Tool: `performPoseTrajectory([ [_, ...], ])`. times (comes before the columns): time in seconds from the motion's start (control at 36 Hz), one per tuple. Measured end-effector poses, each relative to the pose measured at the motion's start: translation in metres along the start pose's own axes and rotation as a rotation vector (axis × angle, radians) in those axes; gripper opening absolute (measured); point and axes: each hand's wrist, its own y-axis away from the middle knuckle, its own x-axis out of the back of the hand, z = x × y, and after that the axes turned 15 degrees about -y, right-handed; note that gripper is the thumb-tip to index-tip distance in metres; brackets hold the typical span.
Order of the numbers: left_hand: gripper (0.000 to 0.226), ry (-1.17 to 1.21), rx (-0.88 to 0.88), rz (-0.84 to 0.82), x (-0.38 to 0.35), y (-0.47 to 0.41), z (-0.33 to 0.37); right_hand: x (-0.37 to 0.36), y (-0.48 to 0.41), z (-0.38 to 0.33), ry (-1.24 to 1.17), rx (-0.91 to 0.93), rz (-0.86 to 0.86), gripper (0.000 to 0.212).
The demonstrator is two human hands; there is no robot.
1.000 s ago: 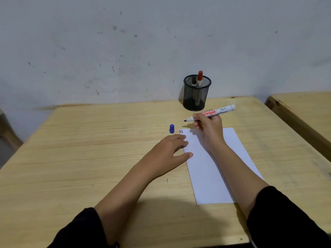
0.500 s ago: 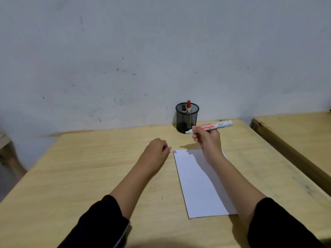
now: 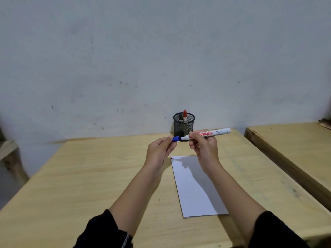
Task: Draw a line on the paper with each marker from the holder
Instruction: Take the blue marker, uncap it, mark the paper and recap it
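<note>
- Counts: two hands, one loose cap, one marker out of the holder, two markers in the holder, one sheet of paper, one holder, two tables.
- The left hand (image 3: 160, 152), raised above the wooden table (image 3: 75, 178), pinches a small blue cap (image 3: 176, 138) between thumb and fingertips; the cap's open end points toward 3 o'clock, right at the marker's tip.
- The mesh holder (image 3: 184, 125) is black, round and upright at the table's far edge, about 12 o'clock from the hands, close to the wall (image 3: 161, 51). Inside it stand two markers: a red-capped marker (image 3: 185, 115) rising above the rim and a darker marker (image 3: 180, 117) just to its 9 o'clock, lower in the cup.
- The white marker (image 3: 206, 134) is white-barrelled with red lettering and small dark print; it lies nearly level in the air, nib end at 9 o'clock meeting or just entering the cap, tail at 3 o'clock slightly raised.
- The right hand (image 3: 204, 147) grips that marker's barrel near the nib end, fingers closed around it.
- The paper (image 3: 195, 192) lies flat on the table below the hands, toward 6 o'clock, with short coloured marks, red and blue, at its far left corner.
- A second table (image 3: 293, 145) stands at 3 o'clock, apart from the first.
</note>
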Motion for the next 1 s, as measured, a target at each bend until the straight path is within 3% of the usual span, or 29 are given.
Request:
performPoseTrajectory([
  [0.25, 0.015, 0.085, -0.016, -0.092, -0.009, 0.009, 0.004, -0.006, 0.009, -0.004, -0.034, -0.003, -0.054, 0.017],
  [0.61, 0.011, -0.076, -0.137, -0.090, -0.010, 0.004, 0.009, -0.002, 0.012, -0.005, 0.029, 0.068, -0.134, 0.015],
  [0.89, 0.005, -0.098, -0.200, -0.067, 0.005, -0.010, 0.022, 0.008, -0.003, -0.018, 0.004, -0.065, -0.147, 0.007],
  [1.0, 0.008, -0.146, -0.262, -0.031, 0.010, -0.021, 0.031, 0.014, -0.013, -0.024, -0.016, -0.114, -0.118, 0.018],
])
